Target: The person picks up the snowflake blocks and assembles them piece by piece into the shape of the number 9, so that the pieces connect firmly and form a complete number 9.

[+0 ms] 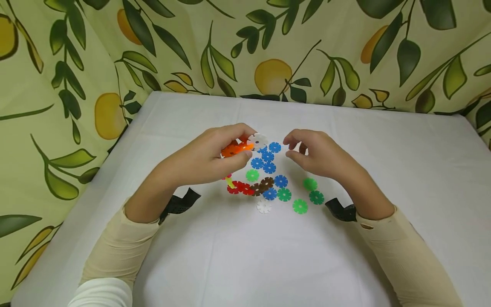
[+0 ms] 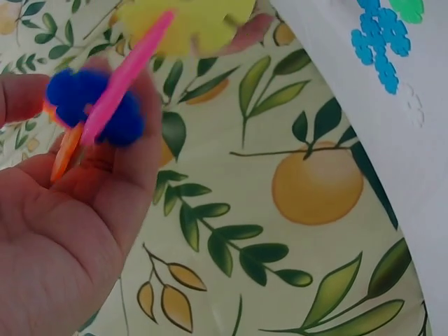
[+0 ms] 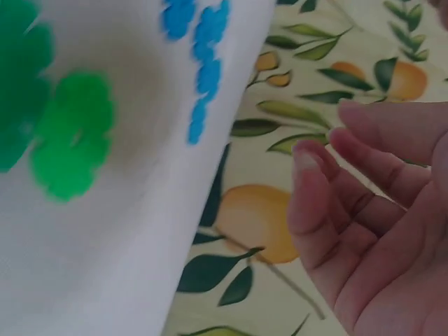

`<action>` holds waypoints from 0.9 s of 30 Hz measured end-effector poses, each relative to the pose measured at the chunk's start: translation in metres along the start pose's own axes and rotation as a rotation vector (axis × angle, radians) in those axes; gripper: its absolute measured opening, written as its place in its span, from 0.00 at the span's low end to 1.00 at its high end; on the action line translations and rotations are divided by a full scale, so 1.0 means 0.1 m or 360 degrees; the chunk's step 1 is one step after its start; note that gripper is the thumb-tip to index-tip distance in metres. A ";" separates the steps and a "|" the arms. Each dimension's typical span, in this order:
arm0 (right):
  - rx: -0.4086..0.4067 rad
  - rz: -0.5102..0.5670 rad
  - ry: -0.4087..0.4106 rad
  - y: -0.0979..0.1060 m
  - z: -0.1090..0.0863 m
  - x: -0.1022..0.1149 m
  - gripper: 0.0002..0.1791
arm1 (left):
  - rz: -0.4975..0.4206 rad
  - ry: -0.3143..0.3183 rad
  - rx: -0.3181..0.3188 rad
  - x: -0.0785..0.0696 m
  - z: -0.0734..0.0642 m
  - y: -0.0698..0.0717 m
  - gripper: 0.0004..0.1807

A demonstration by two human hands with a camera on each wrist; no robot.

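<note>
My left hand (image 1: pixel 207 155) pinches a joined cluster of notched plastic discs above the table. From the head view, orange discs (image 1: pixel 235 148) and a white disc (image 1: pixel 258 142) show at its fingertips. The left wrist view shows a blue disc (image 2: pixel 70 98), a pink disc (image 2: pixel 119 87) and a yellow disc (image 2: pixel 189 26) in it. My right hand (image 1: pixel 320 153) hovers beside the blue discs (image 1: pixel 270 167), fingers loosely bent and holding nothing. Red discs (image 1: pixel 239 187) and brown discs (image 1: pixel 266 183) lie below the left hand; whether they join the cluster I cannot tell.
Several green discs (image 1: pixel 300 206) and a white disc (image 1: pixel 264 206) lie on the white-covered table (image 1: pixel 245 256), nearer me than most blue ones. A leaf-and-fruit patterned cloth (image 1: pixel 230 42) hangs behind the table and along its left side.
</note>
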State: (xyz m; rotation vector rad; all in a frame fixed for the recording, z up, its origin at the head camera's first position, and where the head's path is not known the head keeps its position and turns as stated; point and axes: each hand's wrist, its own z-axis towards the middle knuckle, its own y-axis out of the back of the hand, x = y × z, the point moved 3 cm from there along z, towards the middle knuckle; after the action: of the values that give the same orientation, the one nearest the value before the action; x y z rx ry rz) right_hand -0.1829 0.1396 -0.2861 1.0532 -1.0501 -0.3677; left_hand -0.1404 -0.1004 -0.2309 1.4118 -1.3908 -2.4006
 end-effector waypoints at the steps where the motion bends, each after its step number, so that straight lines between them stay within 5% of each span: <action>1: 0.0041 -0.0040 -0.0071 -0.01 0.02 -0.06 0.12 | -0.0007 0.0003 -0.0007 0.00 0.00 0.00 0.17; 6: 0.0240 -0.0170 -0.0399 -0.07 0.08 -0.35 0.20 | -0.0009 0.0018 -0.0063 0.00 -0.01 -0.01 0.14; 10: 0.0397 -0.0189 -0.0528 -0.12 0.09 -0.49 0.24 | -0.0009 -0.0001 -0.0120 0.00 0.00 0.00 0.13; 17: 0.0409 -0.0180 -0.0487 -0.16 0.10 -0.56 0.18 | -0.0003 0.0000 -0.0168 -0.02 0.01 0.00 0.15; 27: 0.0467 -0.0007 -0.0444 -0.13 0.06 -0.55 0.11 | -0.0192 -0.0064 -0.0220 -0.03 0.01 0.01 0.08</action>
State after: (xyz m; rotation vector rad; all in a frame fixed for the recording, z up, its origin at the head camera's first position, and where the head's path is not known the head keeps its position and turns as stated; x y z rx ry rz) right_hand -0.2126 0.1687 -0.3254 1.2906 -1.3812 -0.3785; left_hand -0.1396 -0.0985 -0.2281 1.4602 -1.1525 -2.5562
